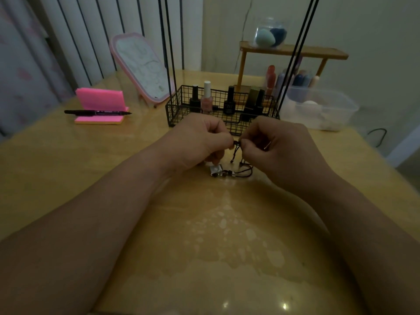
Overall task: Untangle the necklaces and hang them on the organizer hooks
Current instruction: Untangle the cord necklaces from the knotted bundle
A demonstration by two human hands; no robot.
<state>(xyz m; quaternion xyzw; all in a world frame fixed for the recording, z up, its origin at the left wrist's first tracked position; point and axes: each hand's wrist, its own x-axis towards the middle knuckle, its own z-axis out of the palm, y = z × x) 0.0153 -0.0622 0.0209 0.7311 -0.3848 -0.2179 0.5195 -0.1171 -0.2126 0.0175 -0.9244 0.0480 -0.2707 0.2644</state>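
A tangle of black cord necklaces point(237, 153) hangs between my two hands just above the wooden table point(68, 169). My left hand point(200, 142) pinches the knot from the left and my right hand point(277, 144) pinches it from the right, fingertips almost meeting. Below them a square silver pendant point(215, 170) with small dark beads and a loop of cord lies on the table. Thin black rods point(169, 53) rise from behind the wire basket on both sides, running out of the top of the view; no hooks are visible.
A black wire basket point(175, 110) with nail polish bottles stands right behind my hands. A pink-framed mirror point(141, 67), pink sticky-note holder point(100, 105) and black marker point(97, 113) are at left. A clear plastic box point(329, 110) and wooden shelf point(293, 52) stand at right.
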